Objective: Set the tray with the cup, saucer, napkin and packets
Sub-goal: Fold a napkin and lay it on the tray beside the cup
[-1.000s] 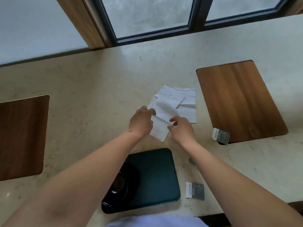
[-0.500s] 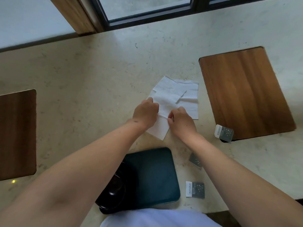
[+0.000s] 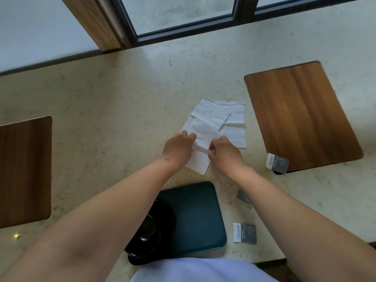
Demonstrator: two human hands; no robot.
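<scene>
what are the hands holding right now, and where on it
Both hold the white napkin on the counter: left hand at its left edge, right hand at its right edge, near the nearer end.

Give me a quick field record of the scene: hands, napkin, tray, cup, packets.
left hand: fingers curled on the napkin's left edge
right hand: fingers pinching the napkin's right side
napkin: white, partly folded, flat on the counter, beyond the tray
tray: dark green, near edge of counter
cup and saucer: black, on the tray's left part, half hidden by the left forearm
packets: three, all off the tray; one beside it, one by the right forearm, one overlapping the right wooden board
</scene>
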